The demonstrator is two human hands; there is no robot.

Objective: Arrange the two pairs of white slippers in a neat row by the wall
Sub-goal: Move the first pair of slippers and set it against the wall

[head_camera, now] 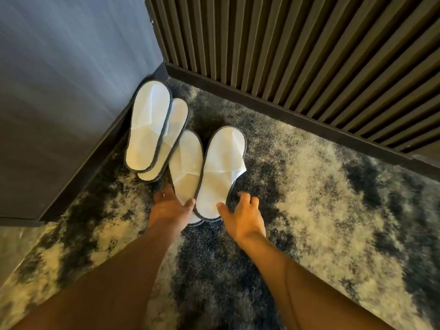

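Two pairs of white slippers with dark grey trim lie on the carpet in the corner. The left pair (148, 126) is stacked, one slipper partly over the other (177, 115), against the grey wall. The near pair also overlaps: the right slipper (220, 172) lies partly on the left one (185, 160). My left hand (170, 206) touches the toe end of the lower near slipper, thumb against the upper one. My right hand (245, 215) is at the toe of the upper slipper, fingers spread, thumb touching its edge. Whether either hand grips is unclear.
A grey panel wall (71, 67) with a dark skirting stands on the left. A ribbed dark slatted wall (309, 55) runs along the back and right. The mottled blue and cream carpet (321, 198) stretches to the right along that wall.
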